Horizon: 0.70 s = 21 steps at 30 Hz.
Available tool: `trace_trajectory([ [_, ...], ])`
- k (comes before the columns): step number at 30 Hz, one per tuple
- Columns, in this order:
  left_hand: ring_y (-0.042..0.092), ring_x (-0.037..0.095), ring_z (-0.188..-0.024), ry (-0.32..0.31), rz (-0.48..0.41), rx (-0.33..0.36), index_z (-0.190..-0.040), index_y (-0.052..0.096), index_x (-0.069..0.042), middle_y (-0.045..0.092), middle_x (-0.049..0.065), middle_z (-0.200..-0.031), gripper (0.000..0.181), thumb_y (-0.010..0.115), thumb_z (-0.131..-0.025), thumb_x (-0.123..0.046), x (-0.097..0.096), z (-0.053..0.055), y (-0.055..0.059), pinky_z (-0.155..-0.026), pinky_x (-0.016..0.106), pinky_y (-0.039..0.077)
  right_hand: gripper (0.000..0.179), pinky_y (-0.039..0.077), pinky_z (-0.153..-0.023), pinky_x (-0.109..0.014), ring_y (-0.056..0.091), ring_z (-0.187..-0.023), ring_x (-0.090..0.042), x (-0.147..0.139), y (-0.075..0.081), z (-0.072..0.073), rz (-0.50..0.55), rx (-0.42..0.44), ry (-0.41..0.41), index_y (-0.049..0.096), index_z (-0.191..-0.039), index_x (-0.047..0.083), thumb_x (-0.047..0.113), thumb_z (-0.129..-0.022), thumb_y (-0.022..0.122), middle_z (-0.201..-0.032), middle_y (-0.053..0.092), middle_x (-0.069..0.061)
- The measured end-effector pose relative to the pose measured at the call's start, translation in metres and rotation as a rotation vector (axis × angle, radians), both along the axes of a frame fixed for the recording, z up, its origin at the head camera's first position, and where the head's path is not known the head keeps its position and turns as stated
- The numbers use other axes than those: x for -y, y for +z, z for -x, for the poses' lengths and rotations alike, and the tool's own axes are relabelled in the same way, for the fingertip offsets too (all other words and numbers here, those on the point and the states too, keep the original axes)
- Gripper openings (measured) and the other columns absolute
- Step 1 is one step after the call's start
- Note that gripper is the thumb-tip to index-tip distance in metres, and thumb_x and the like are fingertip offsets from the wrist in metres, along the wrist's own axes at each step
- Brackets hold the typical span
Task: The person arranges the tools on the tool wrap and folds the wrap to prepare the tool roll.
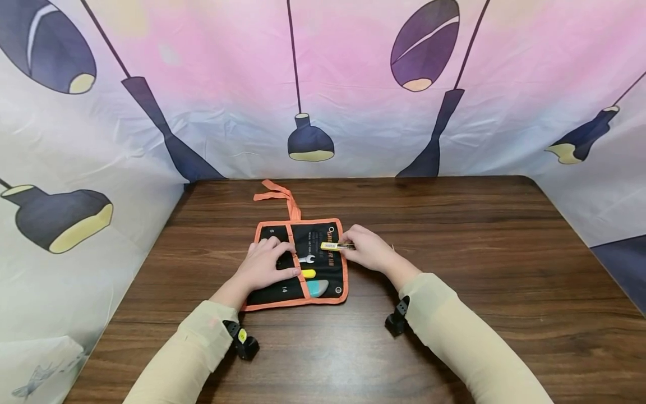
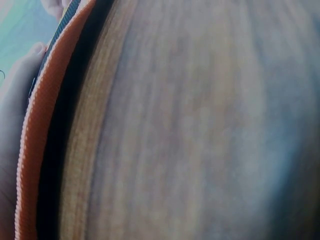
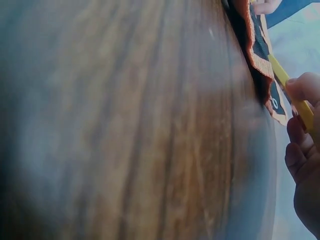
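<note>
A black tool roll [image 1: 323,233] with orange trim lies spread on the table. My left hand [image 1: 264,264] rests on its left part, with index fingertip and thumb at the orange strip along the pocket openings. My right hand [image 1: 367,248] pinches a thin yellow stick-like piece with a dark printed end [image 1: 331,246], over the roll's right part. In the right wrist view this yellow piece [image 3: 280,70] sticks out past the thumb toward the roll. A wrench [image 1: 307,259], a yellow-ended tool [image 1: 309,274] and a teal-and-grey handled tool [image 1: 318,288] poke out of the pockets.
Orange tie straps [image 1: 282,195] trail from the roll's far edge. The brown wood-grain table [image 1: 454,224] extends around it, and a curtain with printed lamps [image 1: 343,84] hangs behind. Each wrist bears a small black camera.
</note>
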<state>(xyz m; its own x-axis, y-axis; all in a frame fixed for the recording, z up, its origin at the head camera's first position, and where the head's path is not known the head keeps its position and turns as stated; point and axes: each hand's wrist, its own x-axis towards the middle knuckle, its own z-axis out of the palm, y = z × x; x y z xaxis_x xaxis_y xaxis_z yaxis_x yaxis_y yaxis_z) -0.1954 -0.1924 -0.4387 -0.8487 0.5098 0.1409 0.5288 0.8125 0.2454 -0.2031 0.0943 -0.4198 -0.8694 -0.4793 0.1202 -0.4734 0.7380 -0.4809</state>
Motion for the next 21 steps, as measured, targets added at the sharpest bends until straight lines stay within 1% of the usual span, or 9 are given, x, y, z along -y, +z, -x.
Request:
trace_trajectory([
  [6, 0.043, 0.018, -0.088, -0.004, -0.004, -0.002, -0.115, 0.060, -0.026, 0.050, -0.001, -0.100, 0.057, 0.055, -0.078, -0.069, 0.001, 0.001, -0.001, -0.072, 0.037, 0.028, 0.014, 0.044, -0.074, -0.030, 0.049, -0.079, -0.012, 0.004, 0.000, 0.001, -0.019, -0.017, 0.035, 0.067, -0.099, 0.010, 0.020, -0.089, 0.063, -0.094, 0.054, 0.001],
  [10, 0.043, 0.018, -0.087, -0.006, -0.002, -0.001, -0.116, 0.060, -0.026, 0.050, -0.001, -0.100, 0.056, 0.055, -0.079, -0.069, 0.002, 0.002, -0.002, -0.072, 0.036, 0.028, 0.016, 0.044, -0.074, -0.030, 0.049, -0.080, -0.012, 0.006, 0.000, 0.001, -0.022, -0.020, 0.040, 0.067, -0.101, 0.010, 0.020, -0.089, 0.063, -0.095, 0.054, 0.000],
  [14, 0.043, 0.019, -0.087, -0.008, -0.002, 0.003, -0.115, 0.060, -0.026, 0.050, -0.001, -0.100, 0.055, 0.056, -0.079, -0.067, 0.002, 0.002, -0.002, -0.072, 0.037, 0.028, 0.016, 0.044, -0.075, -0.031, 0.049, -0.081, -0.012, 0.009, 0.001, 0.002, -0.038, 0.002, 0.037, 0.067, -0.103, 0.010, 0.019, -0.090, 0.063, -0.097, 0.054, 0.000],
  [21, 0.042, 0.018, -0.087, 0.000, 0.004, 0.010, -0.115, 0.060, -0.027, 0.049, -0.001, -0.099, 0.053, 0.057, -0.079, -0.066, 0.002, 0.002, -0.002, -0.073, 0.036, 0.028, 0.018, 0.044, -0.079, -0.032, 0.051, -0.087, -0.013, 0.016, 0.003, 0.003, -0.034, 0.037, 0.039, 0.066, -0.105, 0.010, 0.019, -0.091, 0.062, -0.101, 0.055, -0.001],
])
